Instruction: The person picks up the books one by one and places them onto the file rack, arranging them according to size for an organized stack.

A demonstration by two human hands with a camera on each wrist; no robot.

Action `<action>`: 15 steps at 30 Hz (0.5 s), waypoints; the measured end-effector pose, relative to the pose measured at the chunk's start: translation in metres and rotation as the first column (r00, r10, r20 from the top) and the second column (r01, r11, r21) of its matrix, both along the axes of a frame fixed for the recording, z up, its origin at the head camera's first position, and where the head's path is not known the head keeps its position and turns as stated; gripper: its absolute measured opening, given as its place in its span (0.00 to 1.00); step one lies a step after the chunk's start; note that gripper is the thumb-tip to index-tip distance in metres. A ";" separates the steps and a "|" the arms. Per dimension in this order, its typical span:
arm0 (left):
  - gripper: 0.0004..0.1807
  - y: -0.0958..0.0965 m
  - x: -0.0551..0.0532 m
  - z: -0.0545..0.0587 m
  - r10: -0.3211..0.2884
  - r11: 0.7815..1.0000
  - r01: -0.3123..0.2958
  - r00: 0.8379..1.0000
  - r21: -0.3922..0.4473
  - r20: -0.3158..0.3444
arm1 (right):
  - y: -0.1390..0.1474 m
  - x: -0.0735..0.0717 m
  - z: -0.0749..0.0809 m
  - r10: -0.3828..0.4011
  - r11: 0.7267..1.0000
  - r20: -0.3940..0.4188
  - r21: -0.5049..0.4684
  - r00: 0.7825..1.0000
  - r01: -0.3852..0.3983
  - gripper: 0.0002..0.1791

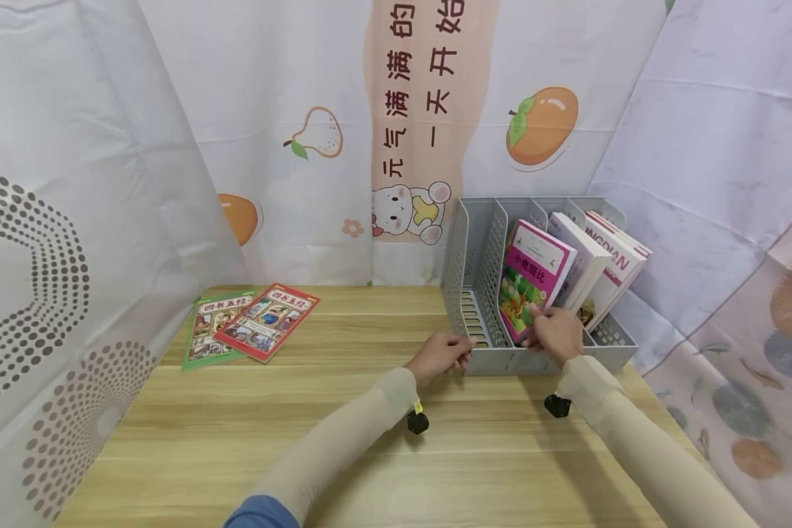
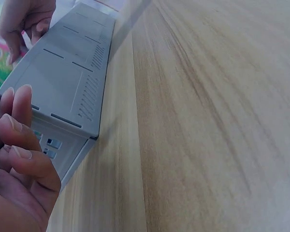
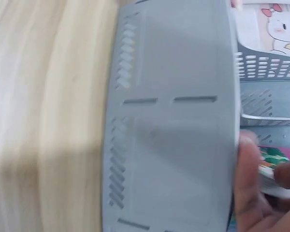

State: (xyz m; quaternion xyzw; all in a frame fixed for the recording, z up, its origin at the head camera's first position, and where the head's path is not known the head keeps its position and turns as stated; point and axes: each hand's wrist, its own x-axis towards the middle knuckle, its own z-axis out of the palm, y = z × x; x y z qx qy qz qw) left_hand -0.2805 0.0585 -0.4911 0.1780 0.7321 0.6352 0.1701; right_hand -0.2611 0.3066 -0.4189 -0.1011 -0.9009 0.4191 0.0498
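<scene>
A grey file organizer (image 1: 495,361) with several slots stands at the back right of the table. My left hand (image 1: 439,357) grips the front rim at its left corner; in the left wrist view, curled fingers (image 2: 26,154) show right at that corner. In the second slot from the left, a pink book (image 1: 534,268) with a green picture leans upright. My right hand (image 1: 557,334) pinches its lower right edge, just above the organizer's front lip. The right wrist view shows the thumb and fingers around the book's lower end (image 3: 275,157), partly hidden behind the hand.
Thick white books (image 1: 584,264) and a book with red lettering (image 1: 614,257) fill the slots to the right. Two thin booklets, one red (image 1: 268,323) and one green (image 1: 201,345), overlap at the table's (image 1: 343,330) back left. Printed curtains (image 1: 303,73) enclose the table.
</scene>
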 end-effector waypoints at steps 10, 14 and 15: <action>0.24 0.000 0.000 -0.001 -0.002 1.000 0.002 1.000 0.004 0.009 | -0.006 -0.016 0.008 0.101 0.987 0.113 -0.138 0.988 -0.085 0.26; 0.23 0.001 0.000 -0.002 0.010 1.000 -0.010 1.000 0.002 0.023 | -0.010 -0.019 0.006 0.093 0.992 0.114 -0.093 0.989 -0.083 0.26; 0.23 0.002 0.000 -0.001 0.015 1.000 -0.015 1.000 0.001 0.024 | -0.010 -0.020 0.005 0.091 0.994 0.109 -0.064 0.990 -0.084 0.26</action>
